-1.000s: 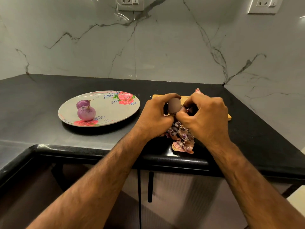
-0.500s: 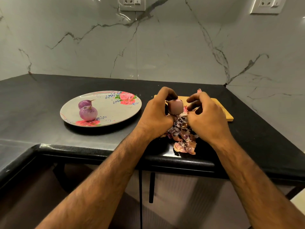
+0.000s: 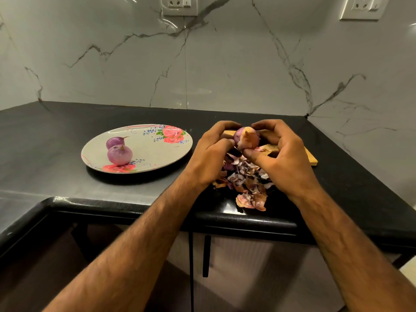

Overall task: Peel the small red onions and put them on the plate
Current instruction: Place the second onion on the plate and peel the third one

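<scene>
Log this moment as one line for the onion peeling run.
step: peeling | left hand: holds onion | right hand: pinches skin | plate: two peeled onions | peels: piled on counter

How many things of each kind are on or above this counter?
Onions: 3, one held in both hands
Plate: 1
Wooden board: 1
Heap of peels: 1
Total: 6

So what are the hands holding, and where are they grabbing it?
A small red onion. The left hand grips its left side; the right hand pinches its right side and bottom.
</scene>
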